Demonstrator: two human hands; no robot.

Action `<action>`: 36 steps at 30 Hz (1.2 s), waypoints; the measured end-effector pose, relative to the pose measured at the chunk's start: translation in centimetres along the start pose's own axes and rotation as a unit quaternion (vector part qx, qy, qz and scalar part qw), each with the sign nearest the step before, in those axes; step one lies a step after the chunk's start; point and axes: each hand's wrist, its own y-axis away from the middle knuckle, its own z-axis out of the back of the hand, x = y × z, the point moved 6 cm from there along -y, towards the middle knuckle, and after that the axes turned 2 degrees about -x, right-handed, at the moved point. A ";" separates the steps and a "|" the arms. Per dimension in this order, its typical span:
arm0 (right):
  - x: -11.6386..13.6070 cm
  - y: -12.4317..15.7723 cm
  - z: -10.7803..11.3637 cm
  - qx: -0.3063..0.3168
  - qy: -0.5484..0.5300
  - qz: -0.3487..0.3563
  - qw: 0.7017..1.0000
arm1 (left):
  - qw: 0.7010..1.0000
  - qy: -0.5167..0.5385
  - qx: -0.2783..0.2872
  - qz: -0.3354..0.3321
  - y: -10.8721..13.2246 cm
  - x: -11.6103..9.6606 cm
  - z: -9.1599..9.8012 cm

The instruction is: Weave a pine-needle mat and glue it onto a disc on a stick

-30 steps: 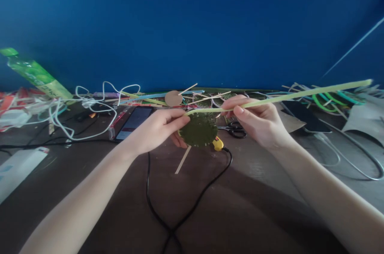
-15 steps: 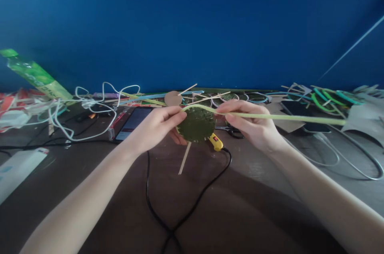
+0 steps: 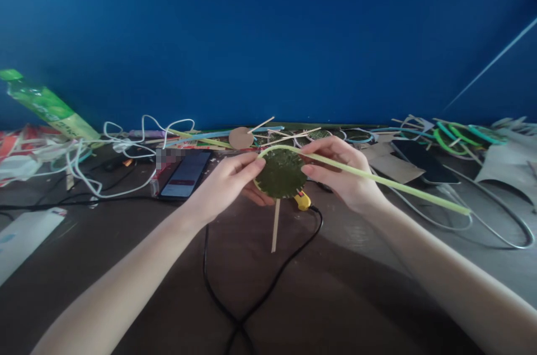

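Between my hands is a round, dark green disc [image 3: 280,175] with a ragged edge. A thin flat wooden stick [image 3: 275,226] points down from beneath it. My left hand [image 3: 235,176] is closed on the disc's left edge, thumb in front and fingers partly hidden behind. A pale green strip [image 3: 403,184] curves along the disc's top edge, then runs off free to the lower right. My right hand [image 3: 339,170] pinches the strip at the disc's upper right, with the thumb close to the disc's right edge.
A yellow tool handle [image 3: 302,200] with a black cord [image 3: 289,268] lies behind the disc. Phones [image 3: 185,175] [image 3: 423,162] lie left and right. White cables [image 3: 84,170], a leaning green bottle [image 3: 50,104], a cardboard circle [image 3: 241,138] and green rings [image 3: 451,140] line the blue wall [image 3: 268,36].
The disc has turned, its stick swinging from lower left to nearly straight down. The strip now bends further round the top edge, and its free end has dropped.
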 end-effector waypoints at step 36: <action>-0.5 1.0 -2.3 0.198 0.026 -0.049 0.979 | 0.956 -0.283 0.062 -0.038 0.6 -0.2 -0.3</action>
